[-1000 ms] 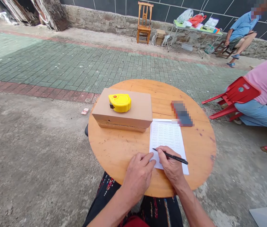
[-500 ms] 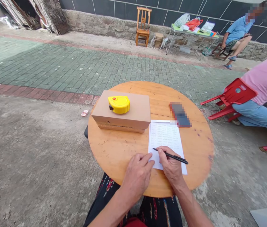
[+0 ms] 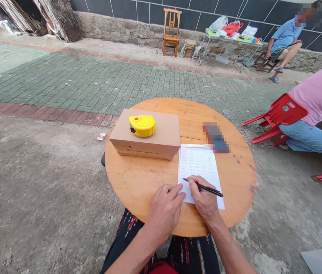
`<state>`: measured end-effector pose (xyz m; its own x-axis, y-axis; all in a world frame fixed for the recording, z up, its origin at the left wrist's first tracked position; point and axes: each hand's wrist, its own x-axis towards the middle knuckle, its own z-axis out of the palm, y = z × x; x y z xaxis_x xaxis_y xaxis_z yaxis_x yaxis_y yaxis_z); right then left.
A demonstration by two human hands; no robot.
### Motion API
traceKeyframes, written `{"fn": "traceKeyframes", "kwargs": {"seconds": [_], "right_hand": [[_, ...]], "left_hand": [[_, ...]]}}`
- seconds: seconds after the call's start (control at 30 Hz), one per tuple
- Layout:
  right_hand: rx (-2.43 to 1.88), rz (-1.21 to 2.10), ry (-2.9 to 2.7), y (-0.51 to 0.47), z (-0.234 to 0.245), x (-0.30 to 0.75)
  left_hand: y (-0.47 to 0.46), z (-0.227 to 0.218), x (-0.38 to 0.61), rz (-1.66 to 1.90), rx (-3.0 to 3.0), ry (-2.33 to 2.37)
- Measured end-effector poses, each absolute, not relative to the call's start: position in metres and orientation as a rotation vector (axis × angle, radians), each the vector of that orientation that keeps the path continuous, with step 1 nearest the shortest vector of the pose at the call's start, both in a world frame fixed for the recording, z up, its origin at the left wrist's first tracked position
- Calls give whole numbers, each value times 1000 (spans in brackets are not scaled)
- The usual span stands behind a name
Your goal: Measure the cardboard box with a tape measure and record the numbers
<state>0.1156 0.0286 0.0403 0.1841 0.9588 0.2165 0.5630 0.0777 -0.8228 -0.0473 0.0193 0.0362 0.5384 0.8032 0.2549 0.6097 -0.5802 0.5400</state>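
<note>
My right hand (image 3: pixel 205 198) grips a black pen (image 3: pixel 206 187), its tip on or just over a white sheet of paper (image 3: pixel 198 158) that carries several rows of small writing. Flat on the round wooden table (image 3: pixel 141 182) lies my left hand (image 3: pixel 166 205), its fingers stretched out and the fingertips on the sheet's left edge. Beyond the left hand a brown cardboard box (image 3: pixel 146 146) stands on the table. On top of that box rests a yellow tape measure (image 3: pixel 143 126). To the right of the paper's upper corner lies a phone (image 3: pixel 216 137), its surface blurred out.
A person in a pink shirt (image 3: pixel 318 91) sits on a red plastic chair (image 3: pixel 288 110) at the right. By the far wall are a wooden chair (image 3: pixel 171 34), a folding table (image 3: pixel 215 36) with bags, and a seated person in a blue shirt (image 3: pixel 286 36).
The pen's rear end has swung slightly left and the right hand has shifted a little on the sheet. My left hand stays in place. The view has moved slightly.
</note>
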Motion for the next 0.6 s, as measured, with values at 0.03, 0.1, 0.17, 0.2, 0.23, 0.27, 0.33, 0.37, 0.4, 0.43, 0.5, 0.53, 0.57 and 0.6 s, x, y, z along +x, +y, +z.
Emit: {"fn": "traceKeyframes", "kwargs": {"seconds": [0.03,0.1,0.17,0.2,0.23,0.27,0.33,0.37,0.4,0.43,0.5,0.53,0.57,0.6], "right_hand": [[-1597,585,-1479,28,40,116],[-1610,602,-1456,28,40,116],[-1622,604,-1438,28,39,116],[-1626,601,-1435,28,39,116],[-1627,598,-1436,28,39,116],[-1626,597,-1439,28,39,116],[-1621,599,-1449,28,39,116],[-1617,599,-1455,28,39,116],[-1615,600,-1462,28,39,116],[-1613,599,-1467,28,39,116],[-1611,599,-1466,27,38,116],[-1611,600,-1449,27,38,117],[-1610,600,-1422,27,36,117],[-1607,602,-1384,26,35,118]], "left_hand": [[19,36,-47,684,2390,1155],[20,37,-47,695,2390,1153],[20,37,-47,713,2394,1150],[20,37,-47,720,2395,1150],[20,37,-47,724,2396,1150],[20,37,-47,724,2395,1151],[20,37,-47,720,2392,1152],[20,37,-47,718,2392,1151],[20,37,-47,715,2393,1150],[20,37,-48,716,2395,1147],[20,37,-48,723,2398,1145],[20,36,-48,728,2398,1145],[20,36,-48,731,2397,1146],[20,36,-48,733,2398,1147]]}}
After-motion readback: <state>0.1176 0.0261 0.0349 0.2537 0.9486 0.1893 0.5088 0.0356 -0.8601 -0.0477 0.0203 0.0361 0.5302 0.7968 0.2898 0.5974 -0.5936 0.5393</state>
